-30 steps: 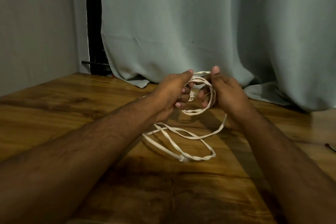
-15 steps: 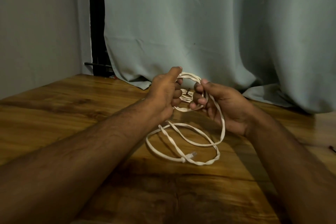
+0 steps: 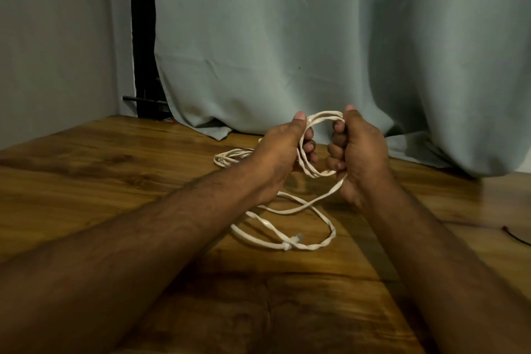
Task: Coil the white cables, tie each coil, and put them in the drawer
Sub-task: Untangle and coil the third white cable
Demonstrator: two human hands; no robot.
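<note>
Both hands hold a small coil of flat white cable (image 3: 323, 118) above the wooden table (image 3: 115, 181). My left hand (image 3: 283, 152) grips the coil's left side, thumb up. On the right side, my right hand (image 3: 356, 152) grips the coil with fingers curled round it. The cable's loose tail (image 3: 321, 236) drops from the right hand and lies in loops on the table, its plug end (image 3: 296, 238) near the front. A second white cable (image 3: 230, 156) lies bunched on the table behind my left wrist. No drawer is in view.
A pale grey-green curtain (image 3: 316, 37) hangs along the back of the table, its hem resting on the wood. A dark frame (image 3: 140, 37) and a grey wall stand at the back left. A thin dark cord (image 3: 517, 238) lies at the right edge.
My right hand has come up and turned over, gripping the coil's right side from outside. The coil has opened wider between the hands, and the loose tail has shifted on the table.
</note>
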